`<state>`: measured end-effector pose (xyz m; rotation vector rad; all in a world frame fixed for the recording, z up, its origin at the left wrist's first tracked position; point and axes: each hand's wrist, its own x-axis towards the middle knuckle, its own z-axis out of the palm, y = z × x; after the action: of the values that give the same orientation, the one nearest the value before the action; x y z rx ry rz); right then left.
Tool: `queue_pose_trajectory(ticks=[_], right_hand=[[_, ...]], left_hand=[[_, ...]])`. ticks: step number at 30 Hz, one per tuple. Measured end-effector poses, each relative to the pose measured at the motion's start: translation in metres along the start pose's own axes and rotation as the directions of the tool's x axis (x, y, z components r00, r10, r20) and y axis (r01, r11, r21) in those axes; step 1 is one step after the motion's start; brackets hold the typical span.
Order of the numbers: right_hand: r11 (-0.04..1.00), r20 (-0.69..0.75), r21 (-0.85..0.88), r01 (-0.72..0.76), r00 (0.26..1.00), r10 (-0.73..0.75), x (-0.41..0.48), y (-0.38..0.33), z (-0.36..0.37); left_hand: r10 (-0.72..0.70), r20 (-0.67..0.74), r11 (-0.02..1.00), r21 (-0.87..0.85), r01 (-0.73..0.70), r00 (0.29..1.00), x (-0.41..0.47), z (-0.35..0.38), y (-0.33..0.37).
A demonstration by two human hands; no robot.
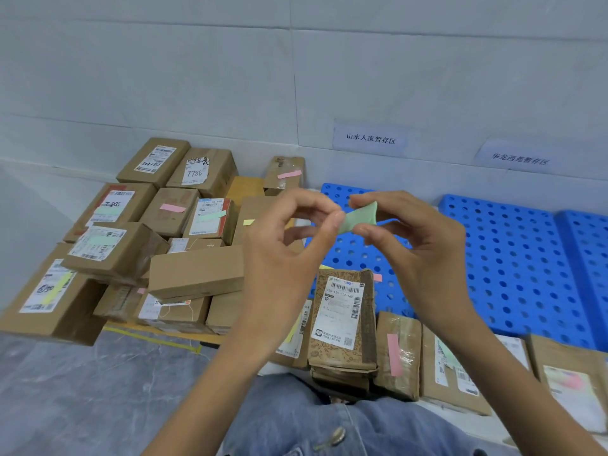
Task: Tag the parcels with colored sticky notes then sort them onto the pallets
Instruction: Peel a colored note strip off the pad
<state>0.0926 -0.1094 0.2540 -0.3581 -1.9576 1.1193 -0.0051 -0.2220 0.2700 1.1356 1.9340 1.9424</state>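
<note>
Green sticky note (360, 218) sits pinched between left hand (292, 248) and right hand (424, 248), each grip closed on one end. A labelled parcel (342, 317) lies below the grip (label up). Likely trouble: the curled note folds onto itself or clings to skin, spoiling its glue.

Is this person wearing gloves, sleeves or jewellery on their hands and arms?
No. The left hand and right hand are bare: no gloves, rings or watch showing. The left forearm and right forearm are uncovered to the frame edge, so no sleeves appear. Blue denim covers the lap.
</note>
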Motion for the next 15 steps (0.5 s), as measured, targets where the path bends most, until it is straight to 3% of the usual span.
queue_pose_trajectory(ticks=[3, 7, 15], right_hand=[[0.987, 0.034, -0.104, 0.124, 0.992, -0.121, -0.0010, -0.0021, -0.0005], [0.970, 0.074, -0.137, 0.199, 0.979, -0.191, -0.0017, -0.0028, -0.0055], [0.965, 0.074, -0.125, 0.229, 0.973, -0.221, -0.0021, -0.0009, -0.0077]], left_hand=[[0.045, 0.118, 0.996, -0.079, -0.035, 0.992, 0.0031, 0.0022, 0.0104], [-0.073, 0.228, 0.978, -0.174, 0.115, 0.971, 0.0076, -0.0011, 0.0126], [-0.128, 0.245, 0.965, -0.193, 0.177, 0.961, 0.0081, -0.0043, 0.0085]])
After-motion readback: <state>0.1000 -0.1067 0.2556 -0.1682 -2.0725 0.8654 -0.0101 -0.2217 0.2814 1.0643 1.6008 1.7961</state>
